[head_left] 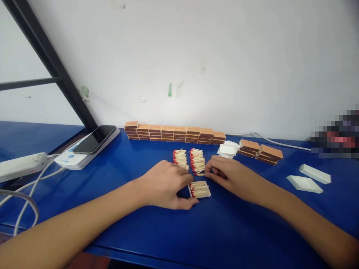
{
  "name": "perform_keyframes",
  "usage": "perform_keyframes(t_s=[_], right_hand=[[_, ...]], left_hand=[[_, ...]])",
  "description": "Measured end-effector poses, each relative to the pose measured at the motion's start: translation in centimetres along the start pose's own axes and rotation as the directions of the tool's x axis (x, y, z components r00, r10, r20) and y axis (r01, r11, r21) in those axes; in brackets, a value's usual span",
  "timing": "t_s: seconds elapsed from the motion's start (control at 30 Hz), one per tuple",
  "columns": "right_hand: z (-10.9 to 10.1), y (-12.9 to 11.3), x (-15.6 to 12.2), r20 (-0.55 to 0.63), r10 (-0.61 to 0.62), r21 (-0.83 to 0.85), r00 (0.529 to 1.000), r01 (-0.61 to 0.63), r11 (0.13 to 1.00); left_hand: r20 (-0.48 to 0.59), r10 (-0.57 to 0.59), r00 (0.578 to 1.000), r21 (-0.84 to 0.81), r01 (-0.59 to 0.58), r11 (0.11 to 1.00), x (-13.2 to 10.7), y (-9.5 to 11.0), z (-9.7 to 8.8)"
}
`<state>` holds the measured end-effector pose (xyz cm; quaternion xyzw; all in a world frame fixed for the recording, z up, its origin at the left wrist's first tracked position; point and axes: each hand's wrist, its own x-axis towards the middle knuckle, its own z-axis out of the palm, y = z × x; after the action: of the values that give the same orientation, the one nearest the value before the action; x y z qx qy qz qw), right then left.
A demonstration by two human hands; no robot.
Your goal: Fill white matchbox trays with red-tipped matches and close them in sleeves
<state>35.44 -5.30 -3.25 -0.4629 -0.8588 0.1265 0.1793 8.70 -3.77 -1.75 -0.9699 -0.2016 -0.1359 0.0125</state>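
Note:
A small white matchbox tray (209,193) filled with red-headed matches lies on the blue table. My left hand (165,185) holds its left end, with the index finger at the far side and the thumb at the near side. Beyond it lie two rows of loose matches, a left row (180,158) partly behind my left hand and a right row (198,160). My right hand (227,173) is closed at the near end of the right row, its thumb and fingertips on the plain end of a match (199,174).
Stacked matchboxes (174,134) line the wall, with more boxes (269,153) to the right. White empty trays (228,149) lie between them; two white pieces (305,184) sit far right. A phone (95,140) rests on a white box (81,160) at left, beside a power strip (24,166) and cables.

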Motion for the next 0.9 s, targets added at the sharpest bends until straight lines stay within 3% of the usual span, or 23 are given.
perform_keyframes(t_s=[0.33, 0.8, 0.9], right_hand=[[-2.3, -1.2, -0.7, 0.075, 0.066, 0.077, 0.995, -0.071, 0.994], [-1.2, -3.2, -0.8, 0.106, 0.039, 0.137, 0.994, -0.054, 0.989], [-1.2, -2.8, -0.6, 0.051, 0.041, 0.136, 0.998, -0.048, 0.99]], left_hand=[[0.006, -0.013, 1.0, 0.013, 0.013, 1.0, 0.0, -0.1, 0.1], [-0.008, 0.005, 1.0, 0.005, -0.005, 1.0, 0.0, 0.0, 0.1], [-0.009, 0.019, 1.0, -0.001, -0.019, 1.0, 0.0, 0.0, 0.1]])
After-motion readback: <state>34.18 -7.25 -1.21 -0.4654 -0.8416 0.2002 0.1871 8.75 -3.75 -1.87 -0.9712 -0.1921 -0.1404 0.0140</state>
